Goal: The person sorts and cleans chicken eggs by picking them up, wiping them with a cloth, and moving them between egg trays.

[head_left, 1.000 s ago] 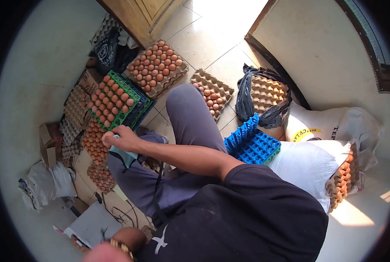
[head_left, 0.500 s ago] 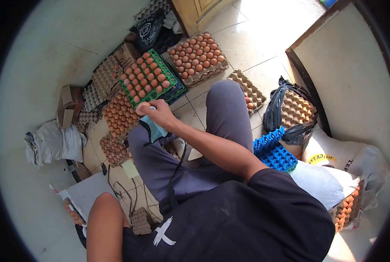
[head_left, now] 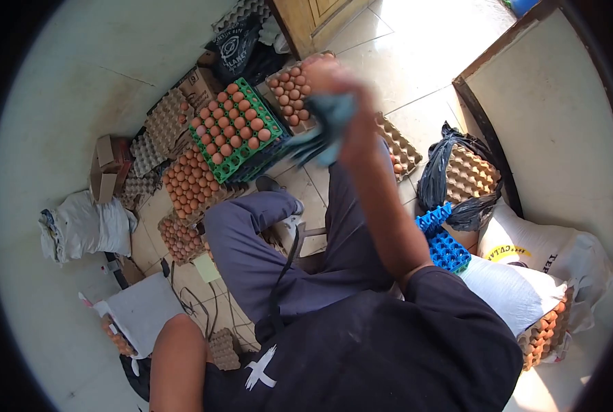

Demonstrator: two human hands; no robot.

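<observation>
My right hand [head_left: 348, 86], smeared by motion, is over the cardboard tray of brown eggs [head_left: 290, 94] near the door. A teal cloth [head_left: 330, 118] hangs from its grip. Whether the fingers also hold an egg I cannot tell. To the left of the hand, a green plastic tray [head_left: 234, 168] full of brown eggs [head_left: 230, 123] tops a stack of trays. My left arm [head_left: 176, 364] reaches down at the lower left, its hand outside the picture.
More eggs on cardboard trays [head_left: 190, 182] stand beside the green stack. On the right are a partly filled cardboard tray [head_left: 399, 141], blue plastic trays [head_left: 447, 248], a black bag [head_left: 433, 172] and white sacks [head_left: 512, 288]. Cables [head_left: 200, 302] lie on the tiled floor.
My right hand has moved right and away from me, from the green tray's near corner to over the cardboard egg tray, taking the teal cloth along. An egg showed in its fingers before.
</observation>
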